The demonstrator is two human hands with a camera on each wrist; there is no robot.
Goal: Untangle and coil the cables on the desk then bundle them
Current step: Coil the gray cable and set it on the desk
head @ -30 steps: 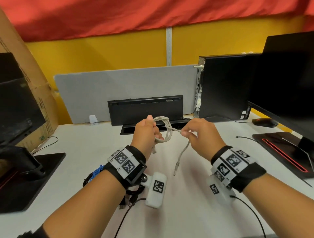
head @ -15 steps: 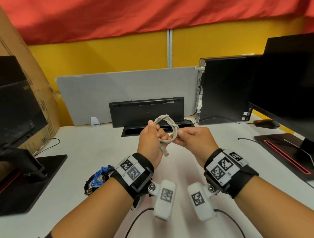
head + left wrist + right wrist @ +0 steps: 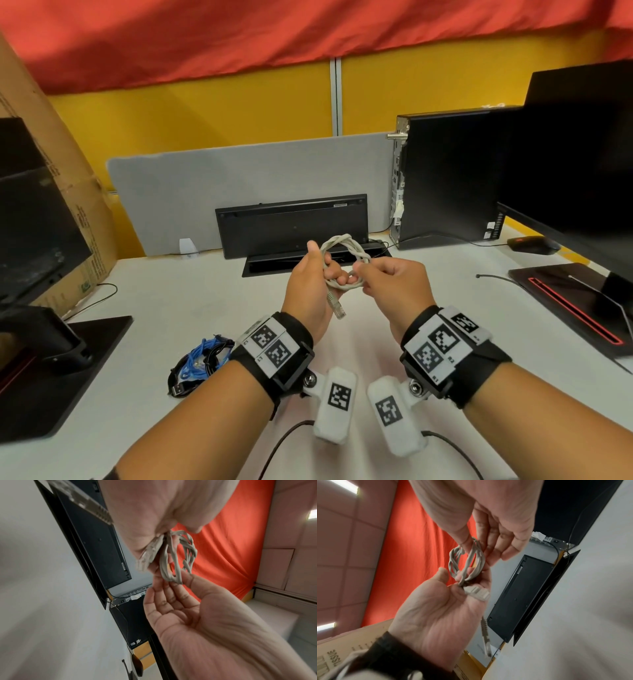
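A grey network cable [image 3: 346,241] is wound into a small twisted coil and held above the desk. My left hand [image 3: 327,272] grips the coil's left side, fingers curled through the loop, and one plug [image 3: 337,308] hangs below the palm. My right hand [image 3: 368,274] pinches the coil's right side between thumb and fingers. The left wrist view shows the coil [image 3: 187,555] under my left hand [image 3: 154,513], with the right fingertips [image 3: 173,586] on its strands. In the right wrist view the thumb and fingers [image 3: 488,547] close on the loops [image 3: 465,562]. A blue and black cable bundle [image 3: 202,359] lies on the desk, left of my left wrist.
A black keyboard [image 3: 291,226] stands upright behind the hands. At the right are a PC tower [image 3: 445,178], a monitor [image 3: 582,171], its base [image 3: 575,301], a mouse [image 3: 532,244] and a thin black cable [image 3: 496,278]. At the left are a monitor stand [image 3: 51,342] and a cardboard box [image 3: 51,171].
The loose tail that hung from the coil has been wound in. My right hand has moved left to the coil, and both hands have come closer together.
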